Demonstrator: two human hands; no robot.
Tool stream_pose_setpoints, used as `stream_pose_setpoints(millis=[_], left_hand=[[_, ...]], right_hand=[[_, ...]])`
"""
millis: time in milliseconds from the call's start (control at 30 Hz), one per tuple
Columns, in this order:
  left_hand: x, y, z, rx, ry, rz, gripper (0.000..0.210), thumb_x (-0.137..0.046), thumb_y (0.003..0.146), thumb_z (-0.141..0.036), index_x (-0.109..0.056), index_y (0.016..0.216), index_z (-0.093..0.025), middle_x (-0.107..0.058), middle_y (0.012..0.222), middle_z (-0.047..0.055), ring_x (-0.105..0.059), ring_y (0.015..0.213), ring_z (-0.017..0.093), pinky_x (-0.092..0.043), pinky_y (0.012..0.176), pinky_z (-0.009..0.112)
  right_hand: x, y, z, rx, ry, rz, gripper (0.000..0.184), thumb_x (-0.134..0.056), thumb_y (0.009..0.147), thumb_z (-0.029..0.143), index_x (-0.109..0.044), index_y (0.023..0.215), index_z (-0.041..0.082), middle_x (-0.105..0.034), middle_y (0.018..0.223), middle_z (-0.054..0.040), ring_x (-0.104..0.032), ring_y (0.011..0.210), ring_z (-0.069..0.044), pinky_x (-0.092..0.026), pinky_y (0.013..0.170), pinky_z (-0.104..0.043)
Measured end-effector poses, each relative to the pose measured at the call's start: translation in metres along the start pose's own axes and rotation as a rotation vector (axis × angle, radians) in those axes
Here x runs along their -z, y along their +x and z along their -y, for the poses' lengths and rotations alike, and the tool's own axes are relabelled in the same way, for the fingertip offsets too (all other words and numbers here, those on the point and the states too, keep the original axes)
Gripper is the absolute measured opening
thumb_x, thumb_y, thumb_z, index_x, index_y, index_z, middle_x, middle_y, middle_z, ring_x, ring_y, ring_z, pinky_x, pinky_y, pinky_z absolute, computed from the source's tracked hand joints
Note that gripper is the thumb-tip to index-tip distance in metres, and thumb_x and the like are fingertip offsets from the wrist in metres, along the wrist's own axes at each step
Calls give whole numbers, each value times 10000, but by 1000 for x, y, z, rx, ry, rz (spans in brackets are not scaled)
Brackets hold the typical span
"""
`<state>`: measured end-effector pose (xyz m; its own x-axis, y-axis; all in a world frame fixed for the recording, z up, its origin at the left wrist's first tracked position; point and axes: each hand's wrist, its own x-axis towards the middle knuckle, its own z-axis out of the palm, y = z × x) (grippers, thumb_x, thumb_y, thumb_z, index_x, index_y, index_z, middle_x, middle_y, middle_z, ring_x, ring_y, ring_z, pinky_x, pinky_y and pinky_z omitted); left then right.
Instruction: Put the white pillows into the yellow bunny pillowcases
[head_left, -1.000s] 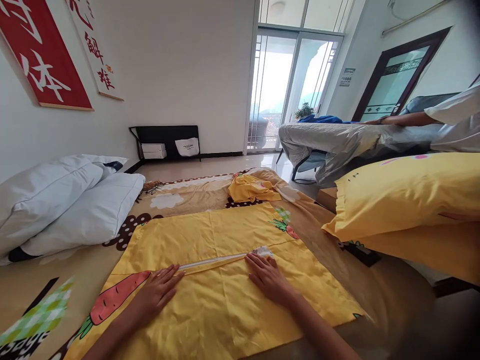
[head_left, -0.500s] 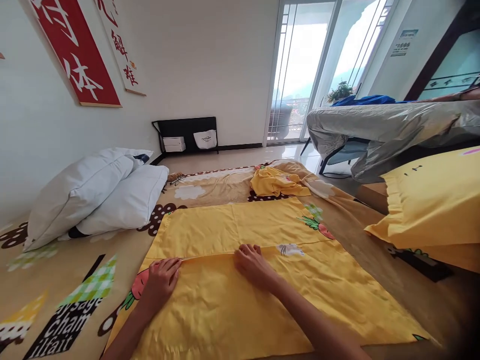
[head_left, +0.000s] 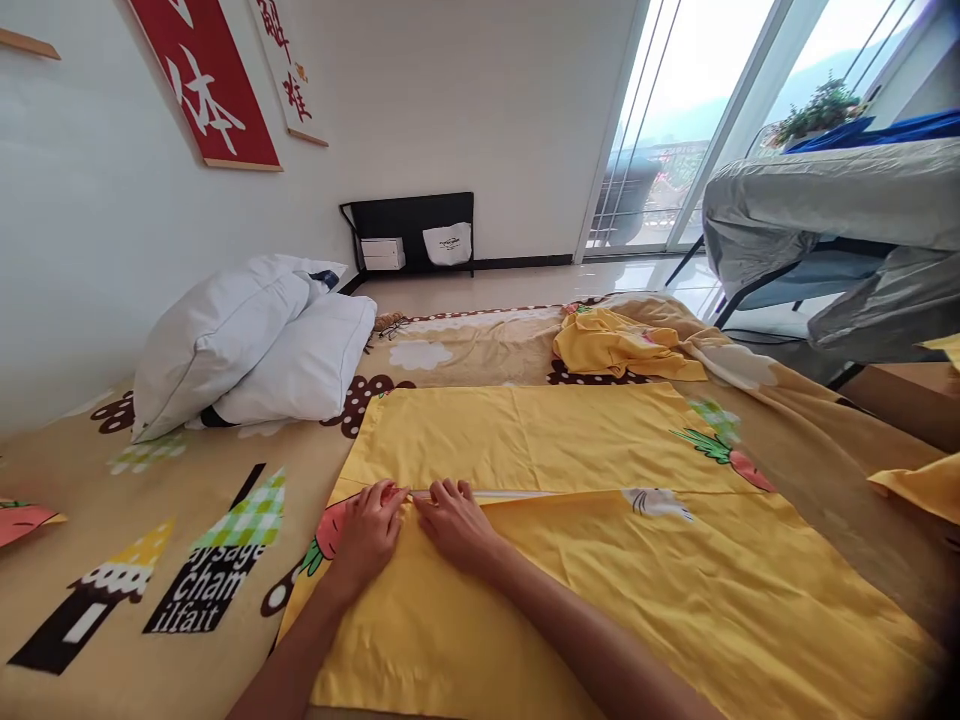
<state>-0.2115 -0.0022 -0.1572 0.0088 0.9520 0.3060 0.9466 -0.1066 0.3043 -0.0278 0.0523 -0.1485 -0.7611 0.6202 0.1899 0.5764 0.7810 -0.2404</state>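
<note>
A yellow pillowcase (head_left: 465, 620) with carrot and white cat-face prints lies spread flat on the bed. A slit runs across its middle, with a thin pale strip (head_left: 517, 494) showing along it. My left hand (head_left: 371, 535) is closed on the slit's left end, beside a printed carrot, fingers pinching the fabric edge. Just right of it, nearly touching, my right hand (head_left: 457, 527) pinches the same edge with bent fingers. Both fingertips partly hide the fabric between them.
White pillows (head_left: 292, 370) are piled at the left by the wall. A crumpled yellow cloth (head_left: 619, 342) lies at the bed's far side. More yellow fabric (head_left: 926, 485) shows at the right edge. Beyond stand a plastic-covered table (head_left: 847, 195) and a black rack (head_left: 412, 225).
My right hand has slid left along the slit to beside my left hand, and the pale strip now shows behind it. The view has shifted down and left.
</note>
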Motion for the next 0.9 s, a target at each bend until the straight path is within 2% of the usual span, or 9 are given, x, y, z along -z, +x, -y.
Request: stream_pose_setpoints(millis=[100,200,333,533,733,900], left_hand=[[1,0,-4,-21,62,38,395,-432,885,-197,-626,1219,-277,-601,1206,83,-526,1115,231,-400,917,397],[2,0,-4,-13,74,59,389,-431,886,-181,-646,1190,-295,-618,1190,73,-533,1108,234,-376,913,411],[3,0,-3,-8,68,70,371,-443,877,-165,-688,1113,-312,-645,1167,63,-551,1083,233,-355,911,425],[7,1,-4,3,51,88,368,-435,894,-177,-682,1126,-320,-651,1160,55,-550,1076,219,-345,889,404],[11,1,-8,25,52,95,379,-418,907,-182,-666,1155,-325,-650,1188,49,-557,1088,219,-335,918,419],[11,0,-7,49,60,126,419,-394,905,-184,-636,1205,-347,-581,1342,27,-517,1213,237,-310,1004,478]], right_hand=[[-2,-3,-1,-13,18,-3,275,-388,979,310,-596,1144,238,-546,1069,-87,-438,1028,-224,-298,904,-390],[-1,1,-1,-29,58,-2,294,-364,991,311,-642,1058,243,-574,1033,-73,-469,1003,-204,-304,895,-369],[1,22,3,-162,140,101,336,-351,990,259,-682,951,215,-658,986,-56,-556,961,-169,-353,833,-290],[-1,54,9,-294,120,182,242,-440,927,238,-646,1029,163,-705,943,-103,-647,861,-218,-400,675,-280],[3,61,8,-283,108,257,226,-519,866,203,-633,1051,144,-693,999,-135,-650,946,-252,-429,702,-288],[8,71,6,-316,121,317,235,-540,848,215,-658,1031,126,-689,1036,-158,-651,979,-266,-441,714,-289]])
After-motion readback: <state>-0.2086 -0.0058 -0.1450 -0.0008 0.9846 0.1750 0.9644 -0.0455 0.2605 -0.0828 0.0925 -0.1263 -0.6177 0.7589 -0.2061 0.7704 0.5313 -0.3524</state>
